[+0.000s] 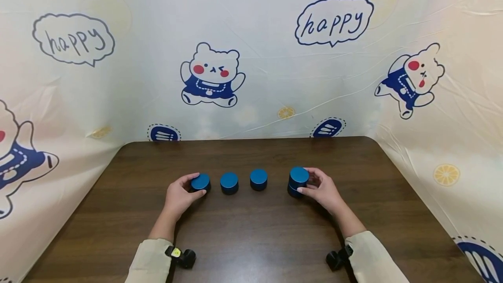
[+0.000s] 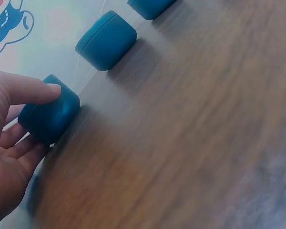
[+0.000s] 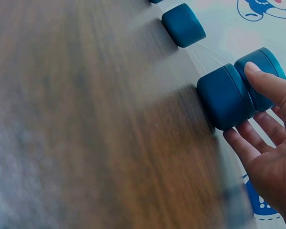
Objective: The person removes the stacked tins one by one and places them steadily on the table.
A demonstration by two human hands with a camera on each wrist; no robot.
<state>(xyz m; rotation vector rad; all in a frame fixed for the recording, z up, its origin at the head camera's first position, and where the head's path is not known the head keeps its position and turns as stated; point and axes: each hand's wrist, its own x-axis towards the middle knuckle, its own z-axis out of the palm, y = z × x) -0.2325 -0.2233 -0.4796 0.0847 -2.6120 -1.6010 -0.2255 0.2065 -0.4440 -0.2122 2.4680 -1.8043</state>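
As arms [image 1: 162, 226] [image 1: 347, 219] reach forward, hands [image 1: 180, 195] [image 1: 324, 190] pinch the leftmost cylinder [image 1: 201, 181] and the uppermost cylinder [image 1: 299, 176].

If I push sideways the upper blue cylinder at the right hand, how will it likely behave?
The upper cylinder would probably slide rather than roll, since its flat top faces upward. It may shift over the lower cylinder, as no fastening shows between them. It is likely stiff: its wall shows no dent where the right hand grips.

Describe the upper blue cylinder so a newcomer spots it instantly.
Find the brown table and its row of blue cylinders. At the row's right end, the right hand pinches the upper blue cylinder; unlike its neighbours, it sits above another cylinder.
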